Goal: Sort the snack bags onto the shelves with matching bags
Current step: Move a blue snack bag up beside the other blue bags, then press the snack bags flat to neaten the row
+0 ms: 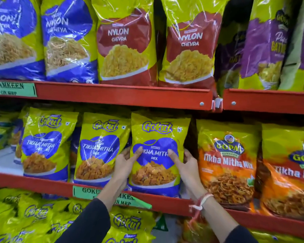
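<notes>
both hands hold one snack bag (pixel 154 155) — a yellow and blue one that says "tikha mitha mix". the left hand (pixel 124 163) has a closed grip on its left edge, thumb on the front. the right hand (pixel 186 163) has a closed grip on its right edge, thumb on the front too. the bag stands upright on the middle red shelf (pixel 112 190), just beside two matching bags (pixel 95 148) on its left. orange bags (pixel 226 163) stand just beside it on the right. a red and white string (pixel 200 203) is tied round the right wrist — both sleeves are dark.
</notes>
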Available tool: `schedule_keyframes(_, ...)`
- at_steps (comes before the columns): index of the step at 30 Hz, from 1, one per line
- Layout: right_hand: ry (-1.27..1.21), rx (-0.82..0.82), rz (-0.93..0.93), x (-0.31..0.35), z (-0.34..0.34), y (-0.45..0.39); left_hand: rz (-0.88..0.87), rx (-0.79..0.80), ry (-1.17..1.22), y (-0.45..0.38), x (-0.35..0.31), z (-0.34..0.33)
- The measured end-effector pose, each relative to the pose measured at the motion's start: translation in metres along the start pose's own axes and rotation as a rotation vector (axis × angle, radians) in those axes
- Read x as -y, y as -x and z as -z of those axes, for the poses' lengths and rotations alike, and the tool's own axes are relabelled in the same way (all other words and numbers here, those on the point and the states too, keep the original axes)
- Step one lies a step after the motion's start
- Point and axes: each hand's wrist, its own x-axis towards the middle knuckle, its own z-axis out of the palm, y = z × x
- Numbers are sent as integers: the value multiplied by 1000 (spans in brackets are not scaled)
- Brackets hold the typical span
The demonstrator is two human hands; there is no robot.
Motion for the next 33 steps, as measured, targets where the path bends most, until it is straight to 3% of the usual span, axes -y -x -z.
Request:
schedule_keyframes(4,-181,-187,74,19,-8,-22,-100,-92,122,-19,-27,-17)
schedule_keyframes(7,-173,-384,139,26,-16,-44,-167,-239,169,-37,-41,-31)
schedule_keyframes(10,-113,-434,169,30,-21,-46,-239,-319,145,-29,-41,-37)
schedule_keyframes(13,126,-437,227,29,-25,-22,-504,-356,-177,-4,-28,-36)
schedule_keyframes(16,582,-323,627,12,-33,12,-849,-258,-595,12,-1,-33)
schedule_keyframes(18,977,-234,830,-16,-29,13,-943,-139,-879,12,22,-29)
schedule_keyframes(20,1190,-167,809,-36,-22,5,-935,-68,-1040,6,37,-24)
schedule_keyframes(27,1387,-85,660,-27,-23,-1,-811,-17,-1212,-2,32,-22)
schedule_keyframes(33,1281,-91,733,-3,21,49,-840,-24,-1036,43,19,-21)
